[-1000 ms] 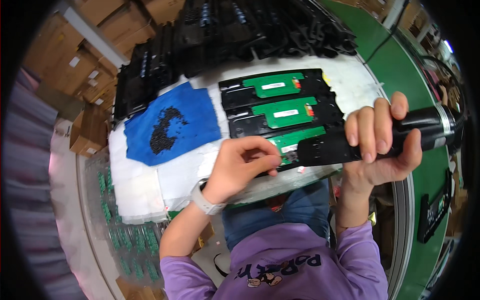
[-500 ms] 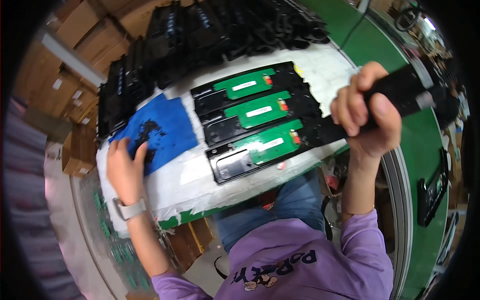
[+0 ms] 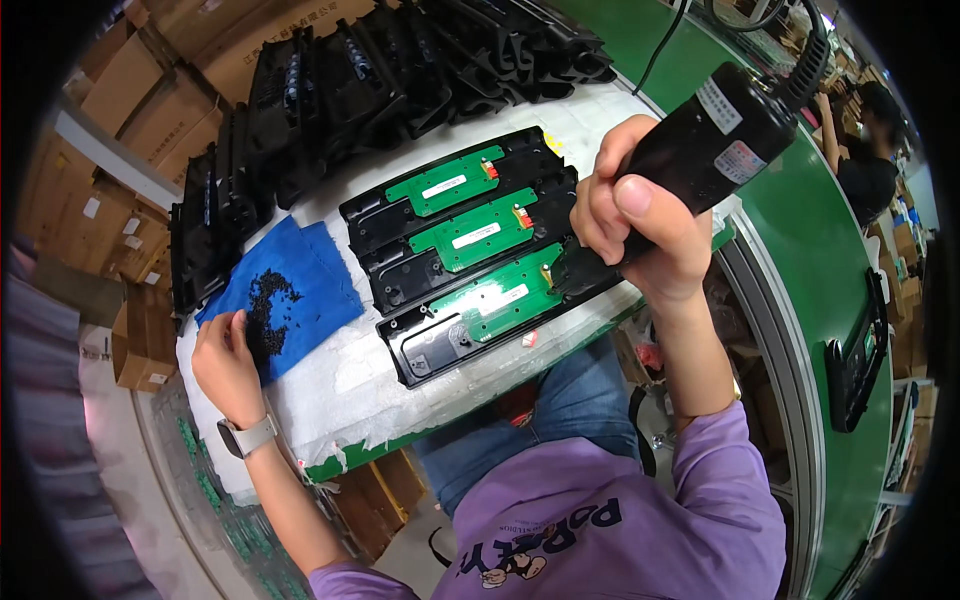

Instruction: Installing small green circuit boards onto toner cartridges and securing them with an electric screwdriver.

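Observation:
My right hand [image 3: 655, 225] is wrapped round a black corded electric screwdriver [image 3: 700, 135]. Its narrow end points down to the left, by the right end of the nearest black plastic panel [image 3: 415, 355]; the tip is lost against the black. That panel carries a green circuit board [image 3: 490, 305] with a white label, and two more panels with boards lie in a row behind it. On the left, my left hand [image 3: 228, 365] rests at the edge of a pile of small black screws [image 3: 268, 310] on a blue cloth [image 3: 325, 275]. Its fingers are drawn together; whatever they pinch is too small to see.
A long stack of black plastic housings [image 3: 330, 110] lines the back of the white-covered table [image 3: 330, 405]. Cardboard boxes [image 3: 140, 325] stand left. On the right runs a green bench [image 3: 795, 300] with a black frame [image 3: 858, 350]; a person [image 3: 870, 150] is farther off.
The screwdriver and my right hand have swung left, toward the nearest panel. My left hand has come lower, its fingers now closer together. The whole view has shifted a little.

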Action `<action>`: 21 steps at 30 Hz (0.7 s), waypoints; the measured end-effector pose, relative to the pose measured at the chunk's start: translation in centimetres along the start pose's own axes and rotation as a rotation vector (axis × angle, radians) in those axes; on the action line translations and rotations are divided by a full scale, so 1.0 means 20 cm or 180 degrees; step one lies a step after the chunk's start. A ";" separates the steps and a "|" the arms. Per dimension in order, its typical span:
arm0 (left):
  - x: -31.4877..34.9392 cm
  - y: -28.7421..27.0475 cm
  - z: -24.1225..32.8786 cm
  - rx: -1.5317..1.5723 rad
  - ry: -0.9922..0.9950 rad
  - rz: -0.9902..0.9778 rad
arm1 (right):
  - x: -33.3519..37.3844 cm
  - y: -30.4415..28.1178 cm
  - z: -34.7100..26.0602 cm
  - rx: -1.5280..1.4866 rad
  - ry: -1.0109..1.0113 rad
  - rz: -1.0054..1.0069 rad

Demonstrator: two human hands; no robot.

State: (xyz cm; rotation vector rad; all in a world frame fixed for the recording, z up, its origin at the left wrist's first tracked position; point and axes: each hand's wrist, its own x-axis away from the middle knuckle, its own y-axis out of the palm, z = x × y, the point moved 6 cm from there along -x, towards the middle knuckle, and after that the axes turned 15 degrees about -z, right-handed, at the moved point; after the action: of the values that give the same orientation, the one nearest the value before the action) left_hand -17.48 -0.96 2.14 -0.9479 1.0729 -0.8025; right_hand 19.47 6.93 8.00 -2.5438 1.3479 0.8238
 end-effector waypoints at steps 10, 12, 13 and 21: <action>-0.02 0.08 0.12 0.2424 0.0388 -0.0715 | -0.03 0.06 0.03 0.0115 0.0209 -0.0343; 0.00 0.08 0.29 0.2841 0.0548 -0.1052 | -0.03 0.09 0.05 0.0176 0.0088 -0.0526; -0.01 0.13 0.41 0.3204 0.0690 -0.1322 | -0.02 0.08 0.07 0.0156 0.0026 -0.0405; 0.12 0.27 0.79 0.3986 0.1086 -0.2452 | 0.01 0.14 0.04 0.0292 -0.0113 -0.0353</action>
State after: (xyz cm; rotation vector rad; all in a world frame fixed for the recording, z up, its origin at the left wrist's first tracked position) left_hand -1.20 2.74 -0.69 -0.0764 0.2449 -1.9896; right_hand 17.09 5.47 7.53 -2.4956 1.1937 0.7646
